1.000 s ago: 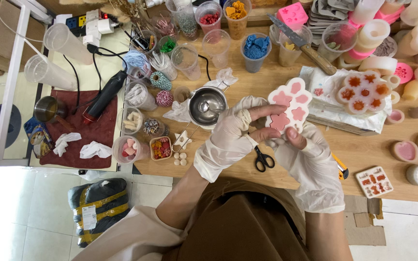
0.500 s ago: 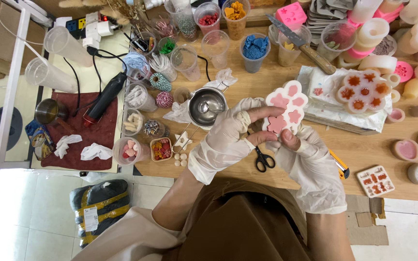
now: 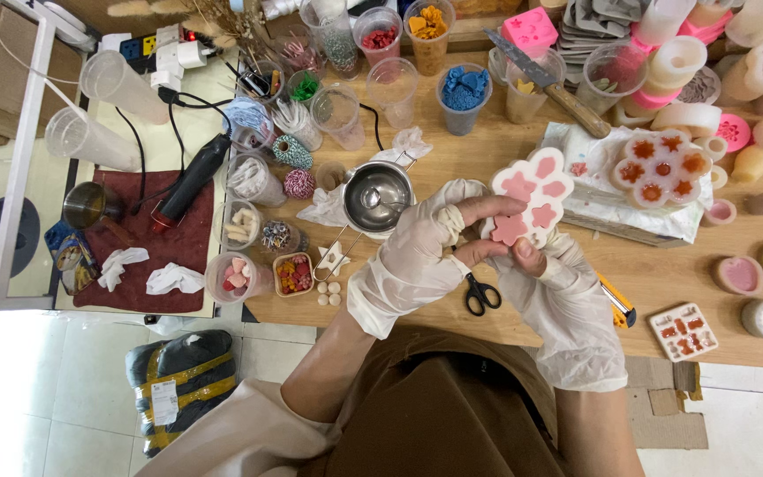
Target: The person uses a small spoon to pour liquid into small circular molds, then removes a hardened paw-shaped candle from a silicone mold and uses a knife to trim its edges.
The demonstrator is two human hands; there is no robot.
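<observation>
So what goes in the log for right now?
left hand: holds mold | right hand: holds mold from below | mold: white, pink flower shapes | scissors: on table

Both gloved hands gripped the white flower-shaped silicone mould with pink star fillings (image 3: 532,199) above the wooden table (image 3: 664,265). The left hand (image 3: 421,247) pinched its near-left edge, the right hand (image 3: 562,291) supported it from beneath. Black scissors (image 3: 479,294) lay just below; a small steel melting pot (image 3: 378,194) sat to the left.
</observation>
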